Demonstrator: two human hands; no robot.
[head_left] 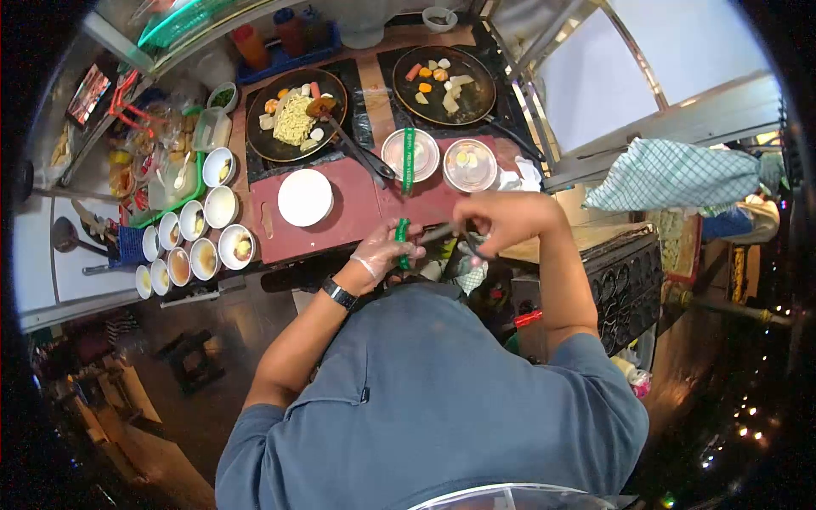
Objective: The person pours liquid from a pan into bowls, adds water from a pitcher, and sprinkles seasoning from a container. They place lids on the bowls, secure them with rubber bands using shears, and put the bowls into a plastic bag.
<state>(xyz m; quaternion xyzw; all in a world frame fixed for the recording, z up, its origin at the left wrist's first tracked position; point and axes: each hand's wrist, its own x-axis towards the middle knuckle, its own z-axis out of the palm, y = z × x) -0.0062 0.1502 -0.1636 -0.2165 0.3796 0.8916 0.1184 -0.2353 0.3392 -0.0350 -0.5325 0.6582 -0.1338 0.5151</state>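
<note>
While the red worktop (357,212) carries two dark pans, one with noodles and toppings (255,140) and one with scattered cut pieces (484,93), the work itself sits at the near edge, close to the person's chest. Two round lidded tubs stand side by side between pans and hands, the left tub (425,157) with a green printed band lying across it and the right tub (470,166) without one; a white disc (305,197) lies to their left, and a cluster of small sauce bowls (204,259) lines the far left edge. The left hand (382,252), in a thin clear glove, is closed in a pinch around a green strip (401,231), held upright just below the tubs. The right hand (501,217), bare, is curled around what looks like scissors (442,232), the tip reaching toward the strip; whether the blades are parted cannot be told. This looks like trimming the strip, so it would go best with the left pinch keeping the strip taut and close to the cut, gloved fingertips clear of the blades, and the cut made squarely across. Working over the bare board, not over the tubs or pans, should keep offcuts out of the food.
</note>
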